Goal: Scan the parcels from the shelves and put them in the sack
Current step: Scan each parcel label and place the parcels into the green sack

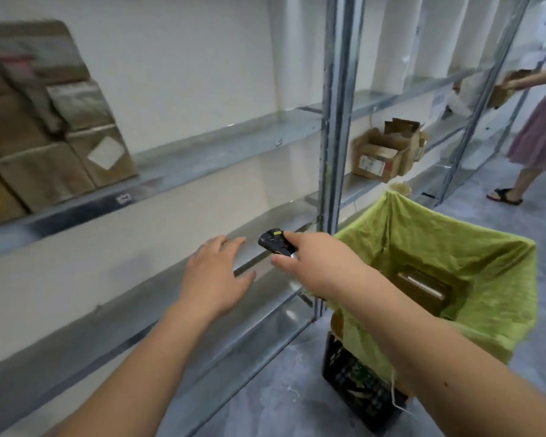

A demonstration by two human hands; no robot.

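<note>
Metal shelves [202, 159] are running along a white wall, over a grey floor. Brown parcels [44, 137] are sitting piled at the far left of the upper shelf, and they look blurry. Torn boxes [388, 149] are lying on a lower shelf past the metal post. A green sack [501, 272] is hanging wide open at the right, just beside the shelves, with its bottom resting over a black crate [356, 389]. One brown parcel [423, 288] is lying deep inside the sack. Far to the right, another person [539, 134] is reaching toward a shelf.

Both arms are stretching forward over the lower shelf. The left hand [216, 272] is hanging flat above the shelf edge, with its fingers straight and a little spread, holding nothing. The right hand [319, 263] is pinching a small black scanner [276, 242] between thumb and fingers, close to the left hand but not touching it.
</note>
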